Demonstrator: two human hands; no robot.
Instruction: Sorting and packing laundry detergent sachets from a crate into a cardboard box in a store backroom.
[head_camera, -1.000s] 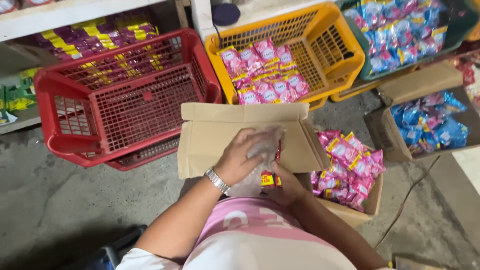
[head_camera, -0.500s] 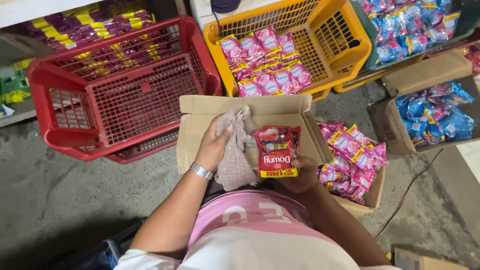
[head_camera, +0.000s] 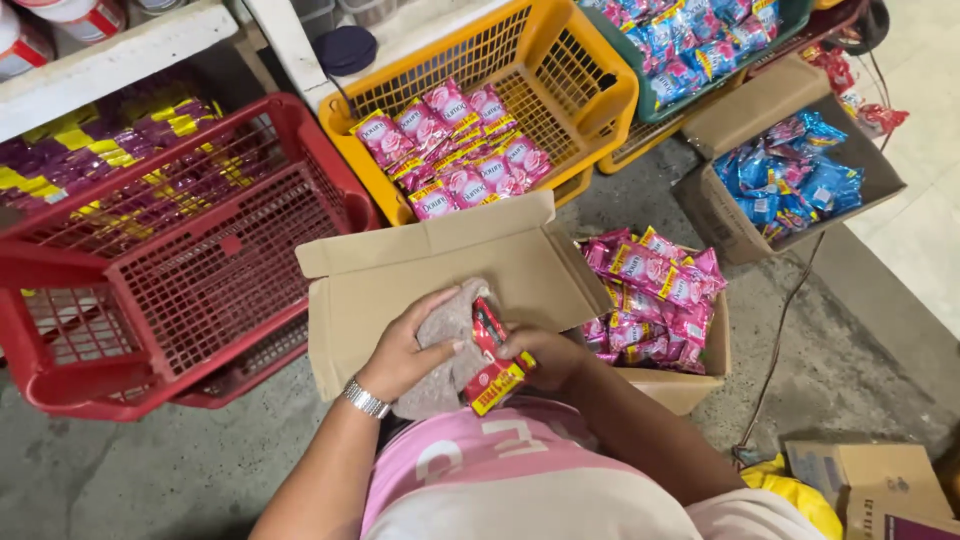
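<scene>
Head view: near the bottom middle, the left hand (head_camera: 405, 350) presses a soft grey cloth (head_camera: 447, 330) and the right hand (head_camera: 545, 357) pinches a red packet (head_camera: 492, 362). Probably light and crinkly; best held by its edges.

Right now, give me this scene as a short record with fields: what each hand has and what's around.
left hand: pressing a grey cloth
right hand: holding a red sachet pack, edge-on beside the cloth
under hands: open carton, flaps out
right of carton: box of pink sachets
ahead: yellow basket holding pink sachets
left: red basket, tilted
far right: carton of blue sachets
wrist: metal watch on the left
</scene>
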